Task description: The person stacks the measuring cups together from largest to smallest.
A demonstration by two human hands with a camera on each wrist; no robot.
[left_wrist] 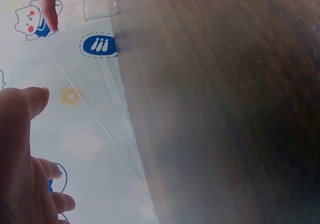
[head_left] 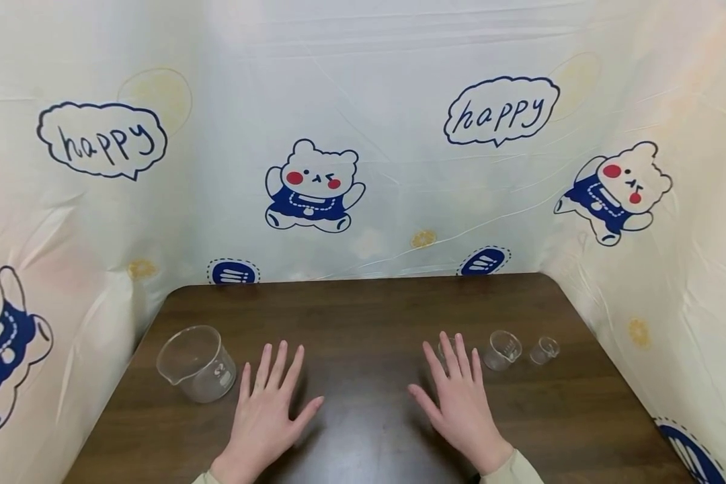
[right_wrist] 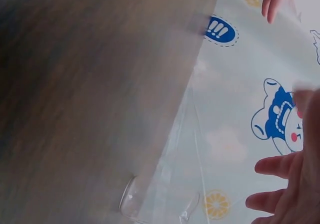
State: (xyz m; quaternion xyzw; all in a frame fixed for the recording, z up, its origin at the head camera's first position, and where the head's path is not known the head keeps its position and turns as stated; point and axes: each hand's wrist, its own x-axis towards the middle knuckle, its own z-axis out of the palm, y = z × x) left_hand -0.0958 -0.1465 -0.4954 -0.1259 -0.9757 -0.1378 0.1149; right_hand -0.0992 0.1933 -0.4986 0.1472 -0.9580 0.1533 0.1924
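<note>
My left hand [head_left: 269, 410] is spread over the table with its fingers straight, holding nothing. Just left of it stands a large glass beaker [head_left: 198, 366] with a pouring lip and white print. My right hand [head_left: 462, 403] is spread too, fingers straight and apart, palm down. Its fingers partly hide a small beaker [head_left: 444, 347] behind them. To the right of those fingers are a second small beaker [head_left: 502, 351] and a still smaller one [head_left: 544, 351]. In the right wrist view, a clear glass beaker [right_wrist: 131, 199] shows at the bottom edge, near the right fingers.
The dark brown wooden table [head_left: 363, 316] has rounded far corners. A pale curtain [head_left: 399, 202] printed with bears and "happy" bubbles surrounds its back and sides.
</note>
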